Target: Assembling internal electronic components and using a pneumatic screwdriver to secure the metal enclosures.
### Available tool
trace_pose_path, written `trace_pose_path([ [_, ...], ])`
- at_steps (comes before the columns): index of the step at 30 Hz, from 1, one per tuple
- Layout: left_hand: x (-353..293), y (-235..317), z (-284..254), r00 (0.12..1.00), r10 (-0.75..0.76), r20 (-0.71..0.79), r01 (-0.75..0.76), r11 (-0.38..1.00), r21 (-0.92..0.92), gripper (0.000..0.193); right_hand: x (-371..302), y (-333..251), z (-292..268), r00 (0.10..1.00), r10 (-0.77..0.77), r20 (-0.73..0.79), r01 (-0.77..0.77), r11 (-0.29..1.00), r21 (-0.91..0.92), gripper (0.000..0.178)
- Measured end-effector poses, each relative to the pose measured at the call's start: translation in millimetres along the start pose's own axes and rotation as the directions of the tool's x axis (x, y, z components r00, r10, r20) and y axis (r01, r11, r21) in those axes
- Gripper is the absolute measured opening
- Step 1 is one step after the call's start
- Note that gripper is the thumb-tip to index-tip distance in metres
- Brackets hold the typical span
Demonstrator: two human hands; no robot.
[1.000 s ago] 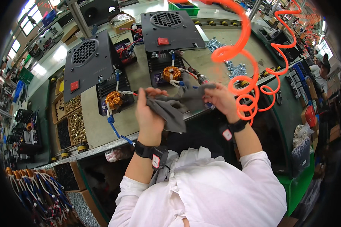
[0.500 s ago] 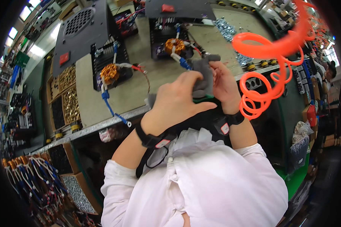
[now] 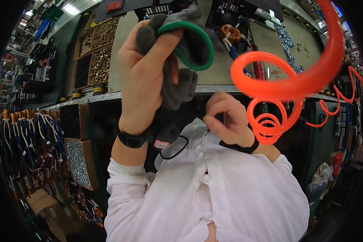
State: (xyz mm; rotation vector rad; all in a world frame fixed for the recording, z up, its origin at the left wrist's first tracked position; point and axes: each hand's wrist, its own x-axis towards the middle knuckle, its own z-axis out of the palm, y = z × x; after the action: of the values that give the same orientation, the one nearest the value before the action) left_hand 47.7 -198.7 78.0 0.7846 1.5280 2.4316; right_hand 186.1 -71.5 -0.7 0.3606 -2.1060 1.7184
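My left hand (image 3: 143,80) is raised over the bench's near edge, its fingers closed round grey work gloves (image 3: 179,90). A green-trimmed cuff (image 3: 207,48) gapes toward me, and grey glove fingers dangle below the hand. Apart from it, my right hand (image 3: 232,121) is at my chest with thumb and forefinger curled in a pinch. Its fingertips are beside the front edge of my white shirt (image 3: 199,125); whether they grip the cloth is hard to see. Beyond the gloves, a copper-wound ring coil (image 3: 230,34) with blue-sleeved leads sits on a black unit.
A coiled orange air hose (image 3: 266,86) hangs at the right, close to my right hand. Bins of brass fasteners (image 3: 101,64) line the bench's left side. Silvery screws (image 3: 286,44) are scattered at the back right. Wired coils (image 3: 28,141) hang at the left beside a box of small metal parts (image 3: 78,161).
My left hand has lifted the gloves up and to the left. The right hand has let go of them and drawn back to my chest. The view has shifted.
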Motion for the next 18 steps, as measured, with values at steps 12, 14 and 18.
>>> trace_pose_path([
  [12,-101.2,64.7,-65.8,0.864,0.017,-0.504,0.009,0.999,0.048,0.017,23.7,-96.4,28.3,0.477,-0.476,0.739,0.095,0.864,0.495,0.028],
  [14,-114.2,69.4,-66.2,0.806,0.031,-0.592,-0.002,0.999,0.049,0.018,20.2,-95.6,30.2,0.435,-0.525,0.732,0.025,0.819,0.573,0.03],
  [18,-133.9,77.1,-81.8,0.833,0.044,-0.551,-0.004,0.997,0.075,0.019,37.2,-98.0,17.4,0.27,-0.486,0.832,-0.384,0.738,0.555,0.024],
])
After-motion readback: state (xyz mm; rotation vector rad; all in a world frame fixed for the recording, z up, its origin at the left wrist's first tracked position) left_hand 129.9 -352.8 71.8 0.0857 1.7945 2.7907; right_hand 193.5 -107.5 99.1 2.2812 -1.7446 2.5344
